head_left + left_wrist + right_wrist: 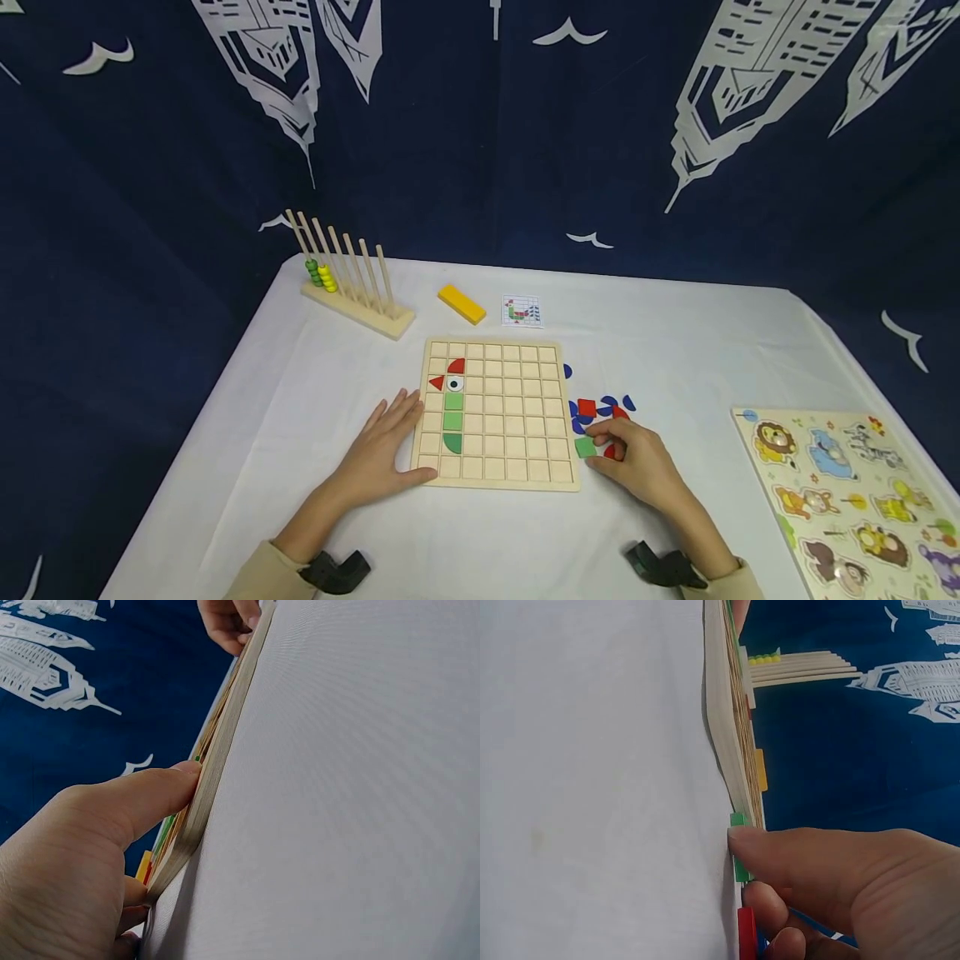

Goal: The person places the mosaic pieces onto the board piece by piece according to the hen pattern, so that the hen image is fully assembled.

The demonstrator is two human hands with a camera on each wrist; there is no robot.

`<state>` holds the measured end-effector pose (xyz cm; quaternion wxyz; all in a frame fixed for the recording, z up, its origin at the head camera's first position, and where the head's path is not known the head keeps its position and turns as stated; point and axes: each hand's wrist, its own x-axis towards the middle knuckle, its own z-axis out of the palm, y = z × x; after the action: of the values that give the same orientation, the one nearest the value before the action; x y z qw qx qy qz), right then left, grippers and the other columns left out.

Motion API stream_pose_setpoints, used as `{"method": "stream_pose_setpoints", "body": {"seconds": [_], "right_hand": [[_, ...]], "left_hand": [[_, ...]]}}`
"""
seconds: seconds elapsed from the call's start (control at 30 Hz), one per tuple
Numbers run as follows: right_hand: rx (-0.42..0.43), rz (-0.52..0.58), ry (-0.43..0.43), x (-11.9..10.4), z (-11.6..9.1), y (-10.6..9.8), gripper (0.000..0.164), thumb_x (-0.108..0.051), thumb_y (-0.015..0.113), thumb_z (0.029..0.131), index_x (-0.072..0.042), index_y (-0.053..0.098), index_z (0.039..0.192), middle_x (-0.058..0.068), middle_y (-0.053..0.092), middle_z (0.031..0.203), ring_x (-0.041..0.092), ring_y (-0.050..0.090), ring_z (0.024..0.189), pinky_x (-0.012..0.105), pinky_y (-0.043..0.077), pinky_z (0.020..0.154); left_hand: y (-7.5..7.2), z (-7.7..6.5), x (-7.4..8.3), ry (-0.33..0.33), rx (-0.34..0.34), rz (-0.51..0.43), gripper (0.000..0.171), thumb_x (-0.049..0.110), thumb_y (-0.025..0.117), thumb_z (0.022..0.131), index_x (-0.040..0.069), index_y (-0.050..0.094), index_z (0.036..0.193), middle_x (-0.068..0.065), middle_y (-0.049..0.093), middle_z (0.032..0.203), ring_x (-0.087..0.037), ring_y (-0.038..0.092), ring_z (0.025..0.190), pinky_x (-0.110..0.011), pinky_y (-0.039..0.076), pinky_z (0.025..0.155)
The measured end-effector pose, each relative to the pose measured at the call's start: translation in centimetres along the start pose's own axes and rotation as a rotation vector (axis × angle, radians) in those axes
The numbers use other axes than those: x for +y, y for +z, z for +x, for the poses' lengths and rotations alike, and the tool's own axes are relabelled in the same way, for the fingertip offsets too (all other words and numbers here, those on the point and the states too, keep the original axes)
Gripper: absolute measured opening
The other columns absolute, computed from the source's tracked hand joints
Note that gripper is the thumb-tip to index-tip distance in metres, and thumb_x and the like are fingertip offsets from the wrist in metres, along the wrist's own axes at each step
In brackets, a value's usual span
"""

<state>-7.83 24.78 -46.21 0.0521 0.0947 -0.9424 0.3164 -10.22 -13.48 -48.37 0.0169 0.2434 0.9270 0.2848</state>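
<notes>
Right hand (pixel 637 462) in a pinch, thumb and forefinger gripping a green square (pixel 585 448) just off the grid board's (pixel 502 429) right edge! Head view: the left hand (pixel 382 454) lies spread along the board's left edge, fingers loose; on the board's left side, a column of coloured pieces (pixel 453 402); beyond the board, a picture card (pixel 522 311), its markings too small to read. Over to the left wrist, and here's the board's thick edge side-on, the left thumb against it. Right wrist reveals what the head view hides: the thumb across the green square's edge, bent fingers behind, a red piece (pixel 747 934) farther from the board.
</notes>
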Motion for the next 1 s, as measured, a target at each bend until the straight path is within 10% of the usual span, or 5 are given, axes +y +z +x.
{"method": "stream_pose_setpoints", "body": {"seconds": [0.63, 1.0], "right_hand": [[0.042, -0.076, -0.053, -1.2, 0.5, -0.9, 0.023, -0.006, 0.087, 0.067, -0.01, 0.074, 0.086, -0.008, 0.061, 0.072, 0.004, 0.046, 0.062, 0.018, 0.039, 0.053], [-0.05, 0.021, -0.125, -7.3, 3.5, 2.5, 0.019, -0.011, 0.085, 0.071, -0.011, 0.074, 0.087, -0.008, 0.061, 0.074, 0.005, 0.046, 0.061, 0.017, 0.037, 0.053]], "left_hand": [[-0.1, 0.0, -0.1, 0.017, 0.011, 0.003, 0.099, 0.052, 0.077, 0.075, -0.003, 0.037, 0.148, -0.011, 0.027, 0.161, -0.027, 0.017, 0.152, -0.048, 0.012, 0.123], [-0.1, -0.2, -0.1, 0.023, 0.021, -0.004, 0.099, 0.054, 0.075, 0.076, -0.003, 0.037, 0.148, -0.012, 0.028, 0.16, -0.028, 0.018, 0.151, -0.05, 0.013, 0.123]]}}
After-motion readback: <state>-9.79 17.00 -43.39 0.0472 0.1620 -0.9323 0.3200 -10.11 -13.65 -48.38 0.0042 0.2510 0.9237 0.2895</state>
